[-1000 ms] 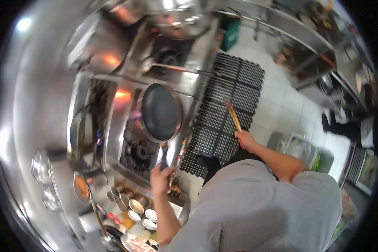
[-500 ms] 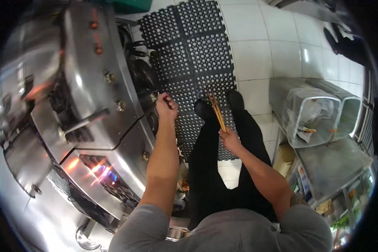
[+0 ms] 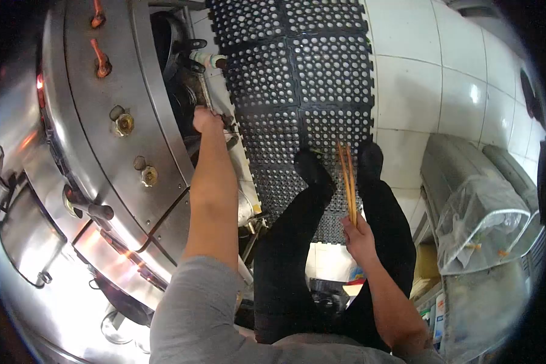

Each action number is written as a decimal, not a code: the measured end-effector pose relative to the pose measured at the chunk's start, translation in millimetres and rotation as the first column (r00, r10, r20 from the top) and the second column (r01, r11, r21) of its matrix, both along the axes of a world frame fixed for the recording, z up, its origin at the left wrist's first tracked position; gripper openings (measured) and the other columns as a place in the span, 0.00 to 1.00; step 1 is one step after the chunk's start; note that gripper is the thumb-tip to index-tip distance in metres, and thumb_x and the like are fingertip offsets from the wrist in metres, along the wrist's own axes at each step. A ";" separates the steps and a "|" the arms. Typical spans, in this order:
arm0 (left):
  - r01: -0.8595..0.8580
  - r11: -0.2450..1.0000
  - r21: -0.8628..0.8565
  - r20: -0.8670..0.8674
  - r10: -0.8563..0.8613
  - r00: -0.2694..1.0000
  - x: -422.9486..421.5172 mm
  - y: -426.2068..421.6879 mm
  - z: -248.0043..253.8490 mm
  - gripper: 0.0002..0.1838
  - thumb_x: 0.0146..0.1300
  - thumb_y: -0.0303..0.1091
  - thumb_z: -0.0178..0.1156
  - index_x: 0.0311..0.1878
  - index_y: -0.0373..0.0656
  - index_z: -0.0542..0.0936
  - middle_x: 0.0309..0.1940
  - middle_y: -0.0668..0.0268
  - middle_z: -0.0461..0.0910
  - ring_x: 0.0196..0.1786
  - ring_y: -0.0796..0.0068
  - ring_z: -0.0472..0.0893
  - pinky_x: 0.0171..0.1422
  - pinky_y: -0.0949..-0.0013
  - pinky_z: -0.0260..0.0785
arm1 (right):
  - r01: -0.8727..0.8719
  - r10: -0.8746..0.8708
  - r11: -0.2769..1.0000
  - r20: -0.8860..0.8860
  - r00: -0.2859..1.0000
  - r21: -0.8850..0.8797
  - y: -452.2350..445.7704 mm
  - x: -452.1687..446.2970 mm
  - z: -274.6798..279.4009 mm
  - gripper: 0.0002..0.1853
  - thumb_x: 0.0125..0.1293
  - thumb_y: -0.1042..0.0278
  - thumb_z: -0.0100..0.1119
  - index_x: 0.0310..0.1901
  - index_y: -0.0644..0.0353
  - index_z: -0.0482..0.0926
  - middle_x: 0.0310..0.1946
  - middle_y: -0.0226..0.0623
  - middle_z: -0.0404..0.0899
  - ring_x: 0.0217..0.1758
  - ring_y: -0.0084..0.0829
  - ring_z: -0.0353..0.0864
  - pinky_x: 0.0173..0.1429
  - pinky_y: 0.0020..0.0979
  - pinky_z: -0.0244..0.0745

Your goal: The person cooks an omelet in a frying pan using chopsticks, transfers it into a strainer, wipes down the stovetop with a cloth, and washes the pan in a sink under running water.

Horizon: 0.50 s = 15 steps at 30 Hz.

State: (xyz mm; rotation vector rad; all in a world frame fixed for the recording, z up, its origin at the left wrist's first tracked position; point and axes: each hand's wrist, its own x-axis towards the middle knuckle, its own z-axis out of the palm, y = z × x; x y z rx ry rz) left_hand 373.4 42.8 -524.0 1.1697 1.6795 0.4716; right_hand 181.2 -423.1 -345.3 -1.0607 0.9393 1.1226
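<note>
Beside the front of the stove, low among dark pans (image 3: 179, 91), my left hand (image 3: 207, 120) is closed. A thin metallic bar (image 3: 204, 90) meets its fingers. Whether they wrap that bar or a pan handle behind it is hidden. Out over my right leg, my right hand (image 3: 359, 239) grips a pair of long wooden chopsticks (image 3: 349, 185) near one end. Their tips point away from me, slightly apart, above the black floor mat.
A steel stove (image 3: 115, 79) with knobs runs along the left, with a pot lid (image 3: 30, 227) on top. The perforated rubber mat (image 3: 261, 76) covers the floor beside white tiles (image 3: 406, 91). At right, plastic-lined metal bins (image 3: 455, 164) stand by a steel counter (image 3: 485, 303).
My left hand has reached farther forward and left, in among the pans. The view has shifted toward the stove. The chopsticks stay in my right hand.
</note>
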 end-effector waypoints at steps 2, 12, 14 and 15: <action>0.052 0.999 0.011 -0.144 -0.050 0.988 10.1 35.1 -25.3 0.10 0.67 0.38 0.53 0.37 0.44 0.79 0.32 0.64 0.78 0.30 0.68 0.77 0.30 0.64 0.68 | -0.046 0.045 0.998 -0.020 0.999 -0.051 -1.0 3.1 -2.1 0.07 0.75 0.63 0.51 0.41 0.56 0.71 0.24 0.23 0.64 0.25 0.16 0.64 0.28 0.22 0.61; 0.636 0.194 -0.747 -0.657 -0.359 -0.663 5.1 51.3 -25.0 0.12 0.62 0.39 0.63 0.46 0.47 0.86 0.48 0.60 0.84 0.52 0.61 0.83 0.46 0.61 0.80 | -0.123 0.118 0.988 -0.060 0.991 -0.090 21.2 12.7 4.1 0.07 0.75 0.64 0.52 0.40 0.58 0.71 0.23 0.21 0.64 0.23 0.15 0.61 0.26 0.21 0.59; 0.643 0.160 -0.749 -0.652 -0.348 -0.673 23.1 44.8 -1.1 0.13 0.60 0.37 0.65 0.47 0.48 0.86 0.48 0.61 0.84 0.53 0.63 0.83 0.47 0.60 0.80 | -0.178 0.173 0.979 -0.061 0.983 -0.095 24.4 10.4 1.9 0.08 0.75 0.64 0.52 0.41 0.58 0.71 0.23 0.21 0.64 0.23 0.15 0.61 0.26 0.21 0.59; 0.644 0.059 -0.762 -0.627 -0.315 -0.713 21.4 43.4 10.8 0.11 0.58 0.36 0.67 0.44 0.51 0.88 0.49 0.65 0.85 0.52 0.63 0.83 0.48 0.60 0.79 | -0.208 0.201 0.974 -0.073 0.977 -0.095 25.2 8.0 2.6 0.08 0.75 0.64 0.52 0.41 0.58 0.71 0.22 0.21 0.64 0.23 0.15 0.61 0.26 0.21 0.59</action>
